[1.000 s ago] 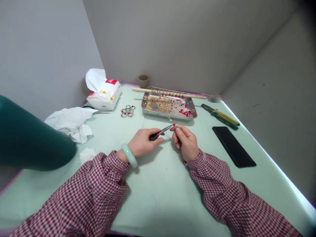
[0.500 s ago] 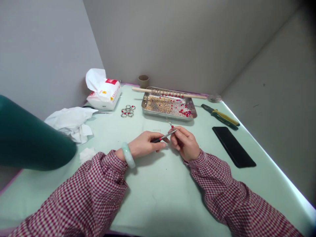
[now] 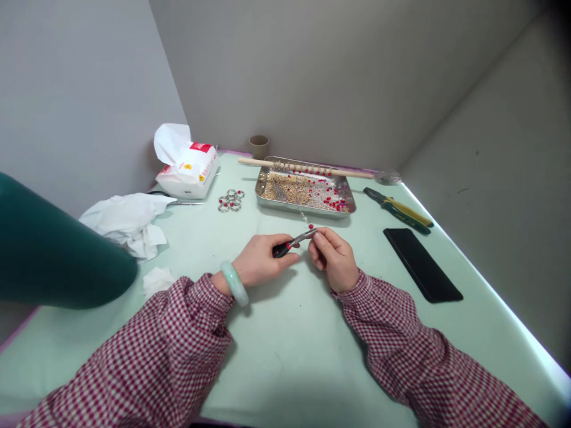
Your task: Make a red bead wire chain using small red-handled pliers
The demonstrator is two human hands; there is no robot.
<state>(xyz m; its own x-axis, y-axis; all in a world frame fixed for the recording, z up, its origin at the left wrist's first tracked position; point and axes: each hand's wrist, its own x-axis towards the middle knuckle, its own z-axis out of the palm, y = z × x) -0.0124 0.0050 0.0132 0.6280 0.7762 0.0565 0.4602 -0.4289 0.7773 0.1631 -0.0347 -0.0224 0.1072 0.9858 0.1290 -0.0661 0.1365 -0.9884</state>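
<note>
My left hand (image 3: pixel 263 258), a pale green bangle (image 3: pixel 234 283) at its wrist, is closed around small pliers (image 3: pixel 300 239) with dark, red-marked handles. Their metal jaws reach to the fingertips of my right hand (image 3: pixel 334 258). Between thumb and finger, that hand pinches the end of a thin beaded strand (image 3: pixel 306 218). A red bead (image 3: pixel 311 226) on the strand sits just beyond the plier tips, and clear beads trail from it toward the tray. Whether the jaws grip the strand's end is too small to tell.
A metal tray (image 3: pixel 303 210) of gold, clear and red beads stands behind my hands, a wooden stick (image 3: pixel 254 161) with beaded rings across it. Several beaded rings (image 3: pixel 231 202) lie left. Larger pliers (image 3: pixel 401 214) and a black phone-like slab (image 3: pixel 422 264) lie right; a green cylinder (image 3: pixel 57 249) is far left.
The pliers have turned in my left hand, showing more handle, and their tips have shifted slightly up and left. The red bead has moved slightly away from me, the strand stretching toward the tray.
</note>
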